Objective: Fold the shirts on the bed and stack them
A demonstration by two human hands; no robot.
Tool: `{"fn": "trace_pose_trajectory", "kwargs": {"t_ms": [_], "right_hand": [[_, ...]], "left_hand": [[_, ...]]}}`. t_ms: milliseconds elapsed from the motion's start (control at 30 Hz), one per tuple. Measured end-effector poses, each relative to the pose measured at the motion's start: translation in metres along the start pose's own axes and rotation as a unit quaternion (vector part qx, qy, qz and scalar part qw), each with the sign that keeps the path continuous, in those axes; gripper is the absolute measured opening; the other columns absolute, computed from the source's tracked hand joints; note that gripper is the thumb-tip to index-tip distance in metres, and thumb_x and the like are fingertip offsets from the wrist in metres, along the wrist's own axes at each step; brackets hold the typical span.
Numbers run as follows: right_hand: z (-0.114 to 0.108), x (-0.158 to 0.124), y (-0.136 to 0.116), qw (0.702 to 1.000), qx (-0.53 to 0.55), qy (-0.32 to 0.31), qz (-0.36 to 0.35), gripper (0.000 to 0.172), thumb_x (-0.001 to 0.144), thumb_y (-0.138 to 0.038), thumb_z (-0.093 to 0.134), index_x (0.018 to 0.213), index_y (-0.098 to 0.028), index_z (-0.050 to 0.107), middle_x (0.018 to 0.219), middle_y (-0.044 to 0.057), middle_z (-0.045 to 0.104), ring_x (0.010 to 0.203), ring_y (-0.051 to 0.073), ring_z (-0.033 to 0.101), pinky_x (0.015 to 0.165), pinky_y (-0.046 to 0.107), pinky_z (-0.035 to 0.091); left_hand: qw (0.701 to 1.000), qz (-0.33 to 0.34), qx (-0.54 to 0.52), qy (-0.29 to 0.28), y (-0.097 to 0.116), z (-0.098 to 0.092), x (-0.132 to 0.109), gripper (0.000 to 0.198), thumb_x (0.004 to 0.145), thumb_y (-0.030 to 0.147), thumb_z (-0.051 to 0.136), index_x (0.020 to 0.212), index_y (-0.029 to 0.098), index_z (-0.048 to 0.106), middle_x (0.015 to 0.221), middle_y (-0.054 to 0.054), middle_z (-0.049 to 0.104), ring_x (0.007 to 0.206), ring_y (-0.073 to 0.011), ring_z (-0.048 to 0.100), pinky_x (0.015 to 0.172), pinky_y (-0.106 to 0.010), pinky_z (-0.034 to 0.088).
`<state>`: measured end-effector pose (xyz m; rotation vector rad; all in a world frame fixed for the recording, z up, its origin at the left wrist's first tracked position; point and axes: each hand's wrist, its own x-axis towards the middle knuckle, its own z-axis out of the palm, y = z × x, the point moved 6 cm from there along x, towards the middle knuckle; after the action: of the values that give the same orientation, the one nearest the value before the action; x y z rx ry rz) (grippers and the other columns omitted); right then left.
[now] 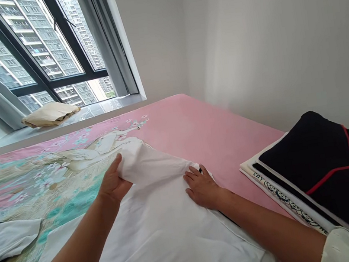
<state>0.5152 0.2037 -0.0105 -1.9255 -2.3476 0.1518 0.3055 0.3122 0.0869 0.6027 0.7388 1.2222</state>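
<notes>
A white garment (172,227), perhaps a shirt, lies spread over the bed in front of me. My left hand (114,181) grips a lifted part of it at the upper left, thumb on top and the other fingers hidden beneath the cloth. Resting on the garment's right edge is my right hand (201,187), its fingers spread over the fabric. Just past its fingertips a small black bit shows at the edge. The cloth between both hands is slightly raised and creased.
To the right is a stack of folded clothes, topped by a black garment (322,157) with red piping. Another white and dark garment (10,238) lies at the left on the patterned pink bedsheet (193,124). A beige folded item (50,114) sits on the windowsill.
</notes>
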Motion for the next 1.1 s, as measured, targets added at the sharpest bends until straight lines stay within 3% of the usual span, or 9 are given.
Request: {"fn": "trace_pose_trajectory", "kwargs": {"t_ms": [200, 333, 467, 567, 633, 800, 933, 1033, 1100], "right_hand": [[-0.004, 0.0, 0.001, 0.998, 0.011, -0.021, 0.055, 0.058, 0.09, -0.042, 0.029, 0.136, -0.008, 0.038, 0.141, 0.015, 0.038, 0.138, 0.03, 0.011, 0.109, 0.055, -0.005], [0.0, -0.001, -0.001, 0.997, 0.017, -0.032, 0.069, 0.059, 0.09, -0.043, 0.028, 0.139, -0.009, 0.034, 0.144, 0.015, 0.033, 0.139, 0.03, 0.007, 0.109, 0.056, -0.006], [0.008, 0.0, -0.002, 0.994, -0.002, -0.063, 0.087, 0.062, 0.089, -0.042, 0.031, 0.142, -0.01, 0.029, 0.148, 0.016, 0.025, 0.139, 0.033, 0.002, 0.106, 0.061, -0.008], [0.013, 0.0, -0.004, 0.992, -0.023, -0.097, 0.073, 0.069, 0.082, -0.037, 0.046, 0.144, -0.015, 0.025, 0.15, 0.016, 0.019, 0.138, 0.037, -0.001, 0.102, 0.065, -0.01], [0.013, -0.001, -0.005, 0.99, -0.031, -0.118, 0.065, 0.075, 0.077, -0.037, 0.053, 0.144, -0.019, 0.026, 0.151, 0.016, 0.017, 0.137, 0.039, -0.003, 0.1, 0.067, -0.011], [0.007, -0.007, -0.003, 0.988, -0.033, -0.133, 0.066, 0.078, 0.076, -0.045, 0.054, 0.144, -0.021, 0.025, 0.151, 0.015, 0.015, 0.138, 0.039, -0.005, 0.1, 0.066, -0.013], [0.002, -0.011, -0.004, 0.988, -0.038, -0.133, 0.07, 0.077, 0.077, -0.043, 0.052, 0.144, -0.018, 0.023, 0.152, 0.015, 0.012, 0.138, 0.037, -0.004, 0.102, 0.065, -0.009], [-0.007, -0.02, -0.009, 0.988, -0.032, -0.117, 0.093, 0.071, 0.08, -0.035, 0.046, 0.144, -0.014, 0.023, 0.151, 0.016, 0.014, 0.138, 0.036, 0.002, 0.104, 0.062, 0.004], [-0.014, -0.032, -0.013, 0.988, -0.024, -0.094, 0.122, 0.064, 0.081, -0.031, 0.042, 0.141, -0.011, 0.029, 0.147, 0.019, 0.024, 0.134, 0.036, 0.017, 0.101, 0.058, 0.021]], "left_hand": [[0.997, -0.018, 0.069, -0.002, -0.016, -0.04, -0.069, 0.031, 0.076, 0.015, 0.057, 0.106, 0.021, 0.064, 0.104, -0.007, 0.069, 0.099, -0.0206, 0.063, 0.08, -0.03, 0.056], [0.972, -0.036, 0.233, -0.011, -0.044, -0.079, -0.124, 0.027, 0.064, 0.03, 0.072, 0.09, 0.023, 0.069, 0.089, -0.005, 0.071, 0.089, -0.0249, 0.064, 0.077, -0.033, 0.055], [0.857, 0.001, 0.506, -0.096, -0.065, -0.091, -0.171, 0.022, 0.068, 0.041, 0.067, 0.075, 0.02, 0.069, 0.073, -0.005, 0.07, 0.073, -0.0237, 0.064, 0.068, -0.033, 0.054], [0.73, 0.138, 0.621, -0.25, -0.076, -0.066, -0.196, 0.018, 0.074, 0.035, 0.061, 0.087, 0.028, 0.069, 0.097, -0.006, 0.071, 0.089, -0.0234, 0.063, 0.078, -0.032, 0.052], [0.664, 0.216, 0.648, -0.303, -0.084, -0.053, -0.206, 0.016, 0.077, 0.03, 0.056, 0.088, 0.03, 0.068, 0.098, -0.005, 0.07, 0.091, -0.0201, 0.063, 0.079, -0.027, 0.052], [0.575, 0.325, 0.675, -0.329, -0.11, -0.049, -0.217, 0.019, 0.082, 0.028, 0.048, 0.074, 0.026, 0.064, 0.077, -0.002, 0.069, 0.084, -0.0175, 0.063, 0.082, -0.029, 0.049], [0.479, 0.33, 0.73, -0.357, -0.131, -0.067, -0.221, 0.018, 0.082, 0.033, 0.052, 0.092, 0.029, 0.066, 0.089, -0.001, 0.071, 0.093, -0.0191, 0.061, 0.094, -0.033, 0.043], [0.409, 0.353, 0.765, -0.351, -0.14, -0.083, -0.227, 0.034, 0.082, 0.033, 0.053, 0.116, 0.034, 0.059, 0.1, 0.0, 0.071, 0.098, -0.0179, 0.06, 0.095, -0.029, 0.042], [0.405, 0.362, 0.783, -0.302, -0.142, -0.095, -0.234, 0.04, 0.081, 0.03, 0.055, 0.12, 0.033, 0.058, 0.099, -0.002, 0.071, 0.094, -0.0197, 0.062, 0.091, -0.031, 0.044]]}}
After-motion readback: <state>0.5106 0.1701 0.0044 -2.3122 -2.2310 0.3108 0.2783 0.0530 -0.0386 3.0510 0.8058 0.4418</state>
